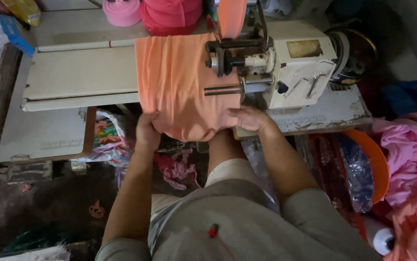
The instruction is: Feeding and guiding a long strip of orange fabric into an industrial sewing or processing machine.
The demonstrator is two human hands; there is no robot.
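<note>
An orange cloth lies over the bed of a cream sewing machine and hangs off its near edge. My left hand grips the cloth's near left corner, fingers curled into the fabric. My right hand presses on the cloth's near right edge, just below the machine's head and needle area. A strip of orange fabric runs upward behind the machine head.
The worn cream table extends to the left. Pink thread rolls and red fabric sit at the back. Pink and orange cloth heaps lie at right beside an orange bowl. Scraps and bags litter the floor below.
</note>
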